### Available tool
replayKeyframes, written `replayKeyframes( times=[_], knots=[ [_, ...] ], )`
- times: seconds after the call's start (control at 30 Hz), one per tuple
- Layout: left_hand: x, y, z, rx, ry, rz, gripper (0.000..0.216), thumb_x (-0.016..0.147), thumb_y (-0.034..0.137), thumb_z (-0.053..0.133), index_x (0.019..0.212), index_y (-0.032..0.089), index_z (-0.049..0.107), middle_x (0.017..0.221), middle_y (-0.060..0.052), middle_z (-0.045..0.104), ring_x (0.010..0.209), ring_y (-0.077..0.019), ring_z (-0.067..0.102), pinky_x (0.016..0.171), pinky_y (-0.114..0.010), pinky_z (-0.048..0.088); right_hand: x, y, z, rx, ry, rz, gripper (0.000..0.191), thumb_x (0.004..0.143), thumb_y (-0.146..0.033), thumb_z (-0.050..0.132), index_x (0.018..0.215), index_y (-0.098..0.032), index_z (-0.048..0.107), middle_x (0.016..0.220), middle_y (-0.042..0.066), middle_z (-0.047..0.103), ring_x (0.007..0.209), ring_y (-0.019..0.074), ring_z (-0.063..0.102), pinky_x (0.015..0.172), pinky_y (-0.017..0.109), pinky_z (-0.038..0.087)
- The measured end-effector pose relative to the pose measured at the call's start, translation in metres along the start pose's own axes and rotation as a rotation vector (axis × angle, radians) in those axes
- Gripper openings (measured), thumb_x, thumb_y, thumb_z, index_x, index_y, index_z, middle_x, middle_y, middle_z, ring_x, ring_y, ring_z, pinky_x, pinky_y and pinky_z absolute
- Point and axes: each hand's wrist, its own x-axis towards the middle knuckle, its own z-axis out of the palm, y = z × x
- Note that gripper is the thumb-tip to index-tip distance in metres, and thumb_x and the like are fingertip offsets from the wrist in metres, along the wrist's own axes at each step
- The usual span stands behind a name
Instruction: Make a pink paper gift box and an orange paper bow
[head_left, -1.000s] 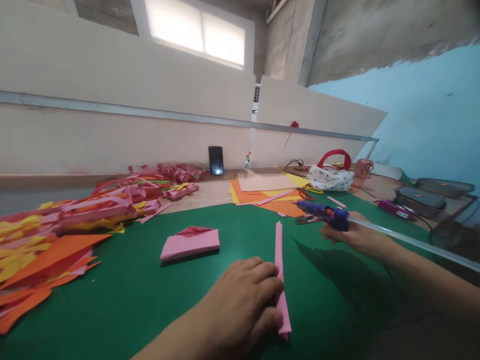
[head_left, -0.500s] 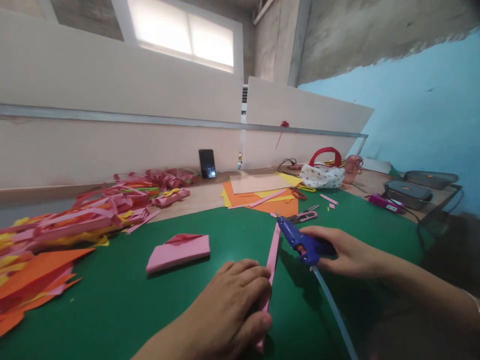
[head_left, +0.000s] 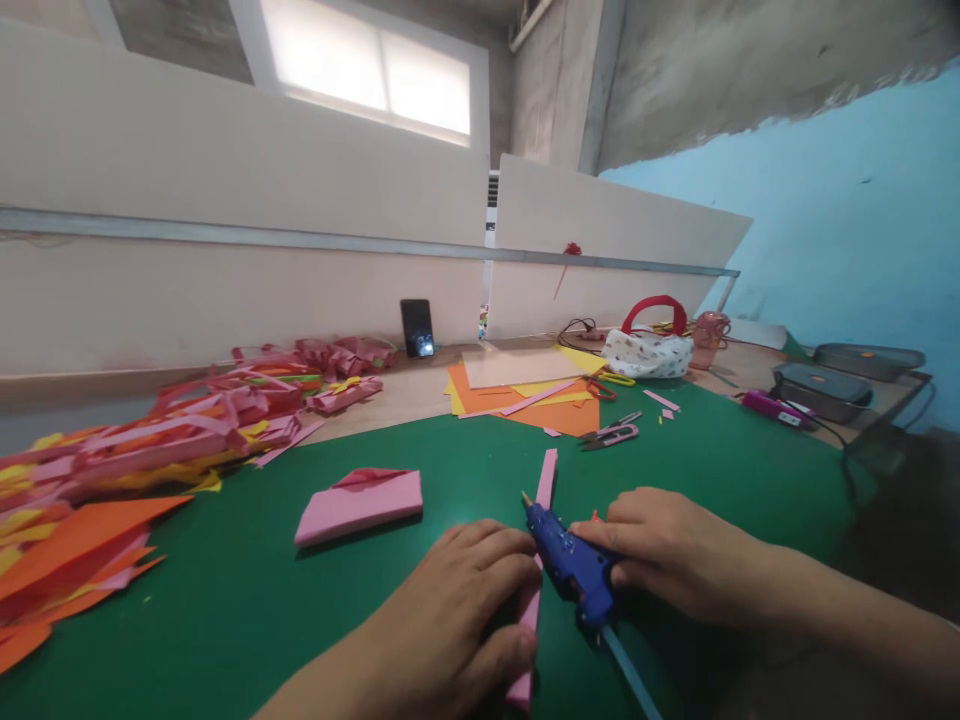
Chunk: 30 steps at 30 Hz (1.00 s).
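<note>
My right hand (head_left: 675, 555) grips a blue hot glue gun (head_left: 574, 560), its nozzle pointing up and left over the strip. A pale glue stick (head_left: 630, 670) trails from the gun's back end. With curled fingers, my left hand (head_left: 465, 610) holds a pink paper strip (head_left: 547, 480) against the green mat. The strip's far end lies bare on the mat, and its middle is partly hidden by my fingers and the gun. Left of that hand lies a folded pink paper piece (head_left: 360, 505).
Heaped paper strips (head_left: 210, 410) and orange sheets (head_left: 82, 540) fill the left side. Thread snips (head_left: 611, 432), coloured sheets (head_left: 465, 395) and a phone (head_left: 417, 328) are farther back. A white patterned bag (head_left: 646, 352) and a purple device (head_left: 776, 408) stand on the right.
My right hand has brought the glue gun left and closer to me, so its nozzle now sits over the pink strip near my left fingers. My left hand has barely moved.
</note>
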Motion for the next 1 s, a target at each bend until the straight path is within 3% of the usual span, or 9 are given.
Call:
replayKeyframes(
  times=[0.4, 0.53, 0.67, 0.77, 0.9, 1.0],
  knots=[
    [0.004, 0.001, 0.003, 0.031, 0.031, -0.01, 0.02, 0.084, 0.033, 0.056, 0.101, 0.025, 0.061, 0.107, -0.003, 0.061, 0.1, -0.021, 0.051, 0.09, -0.033, 0.04, 0.02, 0.036, -0.002, 0.159, 0.061, 0.03, 0.034, 0.092, -0.029, 0.045, 0.122, -0.024, 0.059, 0.083, 0.005, 0.063, 0.077, 0.0182, 0.058, 0.068, 0.028, 0.04],
    [0.003, 0.003, -0.004, 0.016, 0.021, -0.014, 0.018, 0.085, 0.025, 0.048, 0.098, 0.024, 0.061, 0.102, -0.004, 0.06, 0.096, -0.0197, 0.052, 0.088, -0.032, 0.042, 0.017, 0.042, -0.004, 0.198, 0.182, 0.041, 0.034, 0.092, -0.029, 0.044, 0.123, -0.022, 0.058, 0.088, 0.007, 0.067, 0.079, 0.0185, 0.059, 0.071, 0.029, 0.042],
    [0.0, 0.008, -0.012, -0.019, -0.014, -0.057, 0.019, 0.08, 0.025, 0.055, 0.098, 0.024, 0.062, 0.103, -0.003, 0.059, 0.097, -0.0207, 0.053, 0.088, -0.032, 0.043, 0.018, 0.039, 0.001, 0.057, 0.299, 0.097, 0.036, 0.092, -0.025, 0.043, 0.125, -0.02, 0.056, 0.093, 0.01, 0.066, 0.085, 0.0216, 0.058, 0.073, 0.032, 0.042],
    [-0.002, 0.009, -0.013, -0.045, -0.04, -0.106, 0.017, 0.078, 0.026, 0.059, 0.093, 0.024, 0.064, 0.109, -0.003, 0.058, 0.102, -0.0208, 0.053, 0.091, -0.032, 0.044, 0.024, 0.029, 0.004, -0.005, 0.28, 0.076, 0.036, 0.092, -0.026, 0.043, 0.125, -0.02, 0.056, 0.087, 0.008, 0.065, 0.079, 0.0203, 0.057, 0.069, 0.03, 0.041],
    [-0.003, 0.005, -0.012, -0.019, -0.062, -0.122, 0.039, 0.078, 0.031, 0.06, 0.116, 0.026, 0.06, 0.137, -0.003, 0.048, 0.126, -0.0249, 0.041, 0.104, -0.039, 0.034, 0.034, 0.021, 0.005, -0.038, 0.233, 0.057, 0.036, 0.091, -0.026, 0.046, 0.124, -0.02, 0.058, 0.082, 0.007, 0.063, 0.075, 0.0201, 0.056, 0.066, 0.03, 0.038],
    [-0.003, 0.004, -0.015, -0.004, -0.106, -0.111, 0.048, 0.077, 0.035, 0.061, 0.124, 0.025, 0.056, 0.142, -0.004, 0.045, 0.131, -0.0275, 0.037, 0.105, -0.044, 0.033, 0.036, 0.023, 0.005, -0.007, 0.152, 0.049, 0.034, 0.09, -0.025, 0.047, 0.121, -0.022, 0.061, 0.081, 0.006, 0.063, 0.075, 0.0195, 0.056, 0.065, 0.029, 0.038]
  ],
)
